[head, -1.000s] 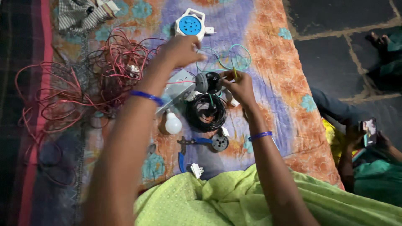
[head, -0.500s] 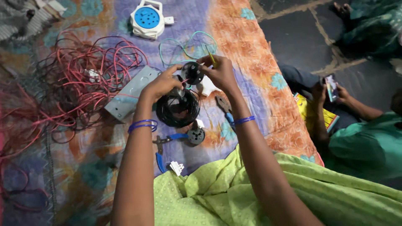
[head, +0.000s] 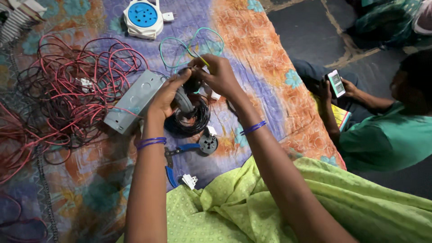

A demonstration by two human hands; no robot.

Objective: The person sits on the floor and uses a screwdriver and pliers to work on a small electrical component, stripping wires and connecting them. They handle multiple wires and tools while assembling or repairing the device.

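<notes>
Both hands raised together over the patterned cloth (head: 288, 94) on the floor, working on one small dark fitting (head: 192, 84). Left hand (head: 165, 95) curled around a grey, rounded piece of that fitting, fingers (head: 179, 77) pressed together against its upper edge. Right hand (head: 221, 76) closed in a pinch on the top of the fitting, where a thin yellow-green wire (head: 203, 60) sticks out between thumb and forefinger; exact contact point hidden by the knuckles.

Just below the fingers, a coil of black cable (head: 189, 120) lying on the cloth, seemingly joined to the held part. Beyond the fingers, loops of green wire (head: 191, 45) and a round blue-and-white extension reel (head: 143, 18). To the left of the fingers, a grey metal box (head: 132, 104) and a tangle of red wire (head: 72, 90). Nearer the body than the fingers, a round black plug part (head: 208, 144), blue-handled pliers (head: 173, 159) and a small white piece (head: 189, 181), all lying loose.

Judging by this: fitting still open and in pieces, wire only being fed or seated, plug part and pliers not in use, so assembly looks somewhere in the middle, closing-up apparently not yet done.
</notes>
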